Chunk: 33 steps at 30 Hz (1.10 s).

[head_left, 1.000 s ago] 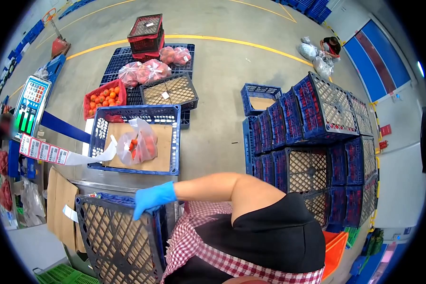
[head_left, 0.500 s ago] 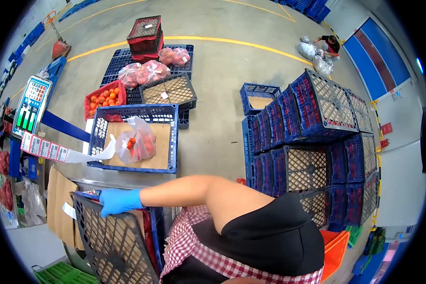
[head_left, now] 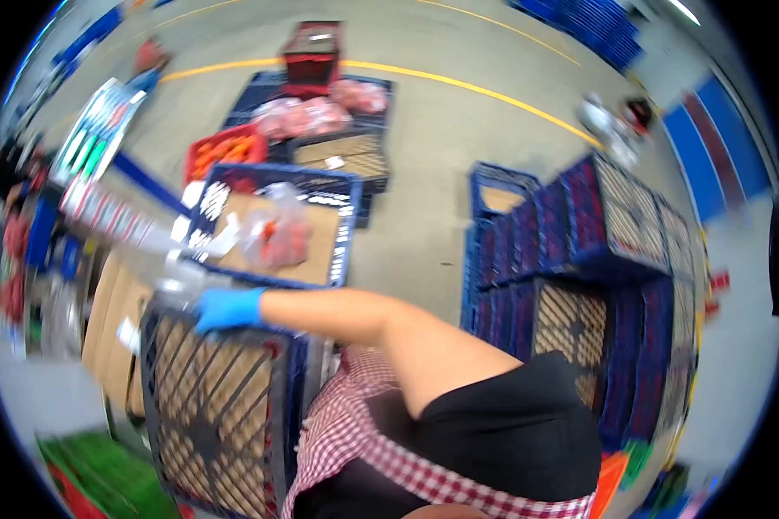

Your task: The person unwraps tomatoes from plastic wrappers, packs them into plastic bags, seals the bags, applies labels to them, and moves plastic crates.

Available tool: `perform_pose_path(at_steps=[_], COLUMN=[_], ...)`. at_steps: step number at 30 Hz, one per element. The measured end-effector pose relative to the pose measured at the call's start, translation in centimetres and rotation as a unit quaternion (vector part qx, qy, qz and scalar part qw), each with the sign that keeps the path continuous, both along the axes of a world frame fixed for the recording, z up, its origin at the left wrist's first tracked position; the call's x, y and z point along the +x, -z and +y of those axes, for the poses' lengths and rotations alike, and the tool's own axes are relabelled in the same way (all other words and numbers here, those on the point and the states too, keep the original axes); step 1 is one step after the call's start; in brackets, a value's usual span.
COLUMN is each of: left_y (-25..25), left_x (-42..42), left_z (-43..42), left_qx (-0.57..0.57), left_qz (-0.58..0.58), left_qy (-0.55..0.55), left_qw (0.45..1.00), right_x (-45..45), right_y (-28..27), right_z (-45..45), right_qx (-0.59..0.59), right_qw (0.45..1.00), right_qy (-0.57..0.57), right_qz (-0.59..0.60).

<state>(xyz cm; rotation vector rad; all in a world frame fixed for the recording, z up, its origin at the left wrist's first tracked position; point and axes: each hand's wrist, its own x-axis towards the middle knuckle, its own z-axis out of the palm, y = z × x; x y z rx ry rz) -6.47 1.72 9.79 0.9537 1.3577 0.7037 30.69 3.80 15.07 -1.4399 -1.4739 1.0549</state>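
The right hand (head_left: 228, 311) apparently steadies the lattice-based crate (head_left: 208, 437); shifting it needs firm support; whether the fingers grip is unclear.

- Near crate (head_left: 208, 437) front left – cardboard (head_left: 111, 320) just left of it
- Open crate (head_left: 350, 229) beyond, bag (head_left: 277, 238) inside
- Display (head_left: 98, 134) left of open crate, label strip (head_left: 117, 212) between
- Pallet (head_left: 245, 105) behind – bags (head_left: 307, 118) on it
- Crate stack (head_left: 571, 316) right, across floor (head_left: 415, 216)
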Motion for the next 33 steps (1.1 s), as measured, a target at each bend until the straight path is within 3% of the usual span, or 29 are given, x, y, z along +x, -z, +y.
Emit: perform_pose_path(at_steps=[3,4,7,8,9,10,11,13,14,15,16,18,19,21,23,27,31,33], left_y=[-1.2,-1.2,-0.4,0.6,1.0,0.2,-0.5,2.0,0.5,2.4,4.9,-0.3,-2.3,-2.5,-3.5,-2.4,-2.0,-2.1], left_x=[-9.2,-11.7,-16.0,-16.9,-17.6,-16.9,-16.5,-18.0,-16.4,-18.1,-19.2,-16.3,-15.3,-15.5,-15.4,-17.1,-17.1,-17.4], left_z=[-3.3,-5.0,-8.3,-8.7,-8.5,-8.7,-8.8,-8.6,-8.2,-8.4,-9.0,-9.7,-9.9,-10.0,-10.1,-10.6,-10.7,-10.7], left_qx=[0.039,0.052,0.080,0.073,0.066,0.066,0.058,0.072,0.075,0.083,0.083,0.093,0.103,0.037,0.043,0.044,0.048,0.064], left_qz=[-0.012,-0.016,-0.029,0.005,0.030,0.062,0.090,0.035,-0.027,0.005,0.052,0.086,0.091,0.055,0.037,-0.080,-0.051,-0.048], left_qy=[-0.132,-0.173,-0.272,-0.318,-0.347,-0.351,-0.348,-0.356,-0.379,-0.355,-0.347,-0.358,-0.354,-0.397,-0.388,-0.375,-0.394,-0.376], left_qw=[0.990,0.983,0.958,0.945,0.935,0.932,0.931,0.931,0.922,0.931,0.933,0.925,0.925,0.915,0.920,0.923,0.916,0.923], right_x=[-0.8,-1.2,-3.0,-4.2,-4.9,-4.6,-5.4,-5.9,-6.5,-7.7,-6.1,-1.8,2.1,-1.4,-5.3,-7.0,-10.3,-11.3], right_y=[2.4,1.1,2.5,-0.6,-1.4,-3.0,-6.7,-4.1,-6.6,-10.5,-8.9,-2.6,5.2,-2.1,-8.9,-11.4,-17.3,-19.1], right_z=[0.3,1.3,5.2,4.7,4.4,4.0,2.5,3.6,3.1,2.3,3.2,5.8,8.6,4.7,1.7,1.0,-0.6,-0.7], right_qx=[-0.088,-0.036,-0.128,-0.129,-0.049,-0.039,-0.053,0.170,0.141,-0.062,-0.066,-0.117,0.071,-0.078,0.027,0.030,0.119,0.093], right_qw=[0.985,0.993,0.987,0.980,0.988,0.991,0.987,0.978,0.981,0.989,0.981,0.992,0.996,0.980,0.992,0.988,0.988,0.989], right_qy=[0.061,0.087,0.097,0.120,0.148,0.129,0.122,0.119,0.123,0.112,0.077,0.015,-0.049,0.117,0.122,0.134,0.092,0.108], right_qz=[0.136,-0.069,0.032,0.089,0.009,0.012,0.093,-0.005,-0.044,0.067,0.163,0.047,-0.002,0.138,0.021,0.071,0.010,-0.050])
